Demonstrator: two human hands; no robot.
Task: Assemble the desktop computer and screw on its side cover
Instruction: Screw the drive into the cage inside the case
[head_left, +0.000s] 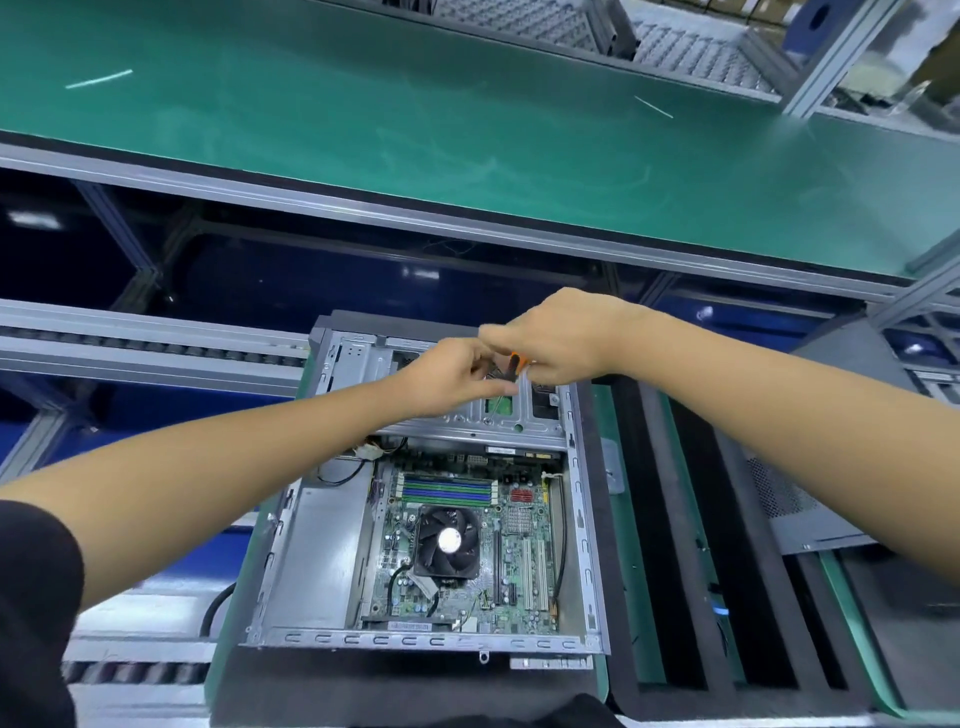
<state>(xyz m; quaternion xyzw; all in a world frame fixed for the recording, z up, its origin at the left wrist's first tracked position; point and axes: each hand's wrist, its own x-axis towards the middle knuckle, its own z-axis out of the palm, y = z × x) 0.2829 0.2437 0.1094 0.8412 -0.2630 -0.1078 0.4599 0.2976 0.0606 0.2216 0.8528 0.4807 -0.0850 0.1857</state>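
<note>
Green conveyor belt (415, 119); grey perforated trays (691, 47) beyond.

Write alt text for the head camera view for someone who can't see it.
Two bare hands meet over the metal drive bracket at the far end of an open desktop computer case; the right hand grips an orange-handled screwdriver, the left hand beside it. Nearer, the motherboard with its black CPU fan lies exposed.

Both hands meet over the drive cage (467, 415) of the open computer case (415, 639). The right hand (561, 338) grips an orange-handled screwdriver (511, 366), its tip down on the cage; the left hand (452, 376) pinches beside its shaft.
</note>
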